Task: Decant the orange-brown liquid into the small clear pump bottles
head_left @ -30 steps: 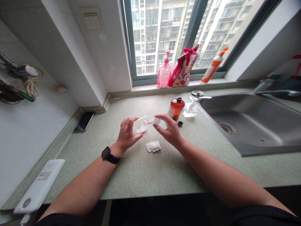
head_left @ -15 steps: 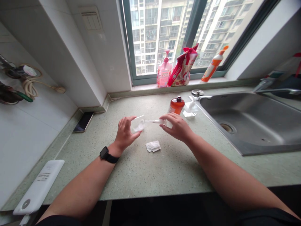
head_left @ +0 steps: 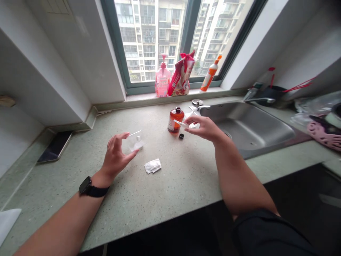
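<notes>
My left hand (head_left: 117, 154) is closed on a small clear square-sided bottle (head_left: 135, 141), gripped between thumb and fingers and tilted, with its round neck facing right. My right hand (head_left: 204, 128) pinches a whitish pump top with a thin tube (head_left: 181, 123); the tube points left, in front of an amber bottle (head_left: 176, 117). That amber bottle stands upright and uncapped. A small black cap (head_left: 181, 136) lies on the counter before it. Behind my right fingers, a clear pump bottle (head_left: 194, 115) is partly hidden. A folded white tissue (head_left: 152, 166) lies between my hands.
To the right is a steel sink (head_left: 255, 122) with a tap. On the window sill stand a pink pump bottle (head_left: 162, 80), a red bag (head_left: 181, 76) and an orange-white bottle (head_left: 210, 75). A dark phone (head_left: 55, 145) lies at the left wall.
My right hand has drawn the pump top away from the clear bottle, towards the amber bottle. The view has turned right, and the black cap now shows.
</notes>
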